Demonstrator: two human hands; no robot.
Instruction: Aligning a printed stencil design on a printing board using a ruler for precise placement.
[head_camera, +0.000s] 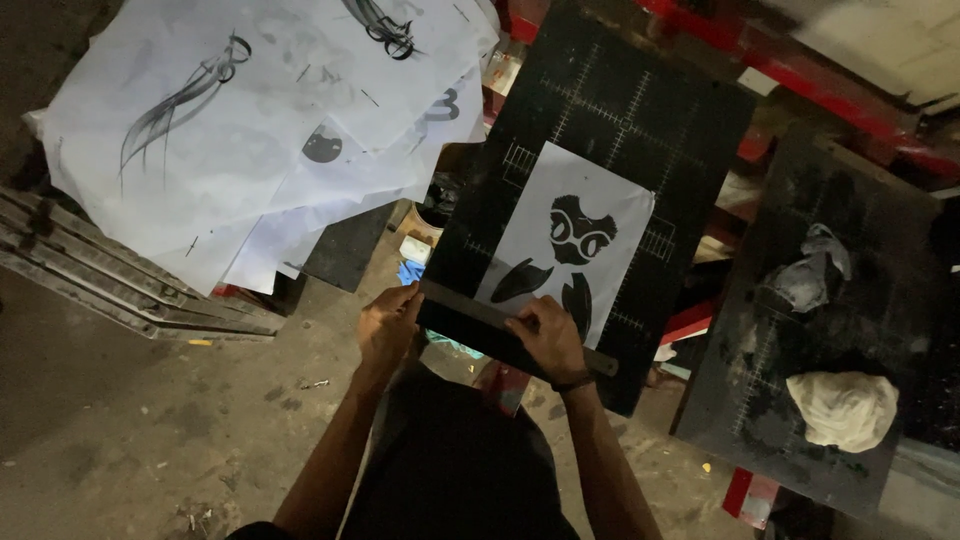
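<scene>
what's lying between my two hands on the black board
In the head view, a dark straight ruler spans the gap between the left hand and right hand, across the bottom edge of the white printed sheet.

Right hand (545, 335) covers the lower edge of the printed sheet (570, 240). Stacked papers (230, 130) cut off at top edge. Crumpled rags (843, 408) too dim to identify.

— What are your hands on?
— My left hand (388, 325) and right hand (545, 335) press a dark ruler (505, 322) across the white printed sheet's (575, 240) lower edge, on the black gridded board (600, 130).
— Around it?
— Loose printed papers (230, 130) at ten o'clock; a second board (800, 400) with crumpled rags (843, 408) at three o'clock.
</scene>
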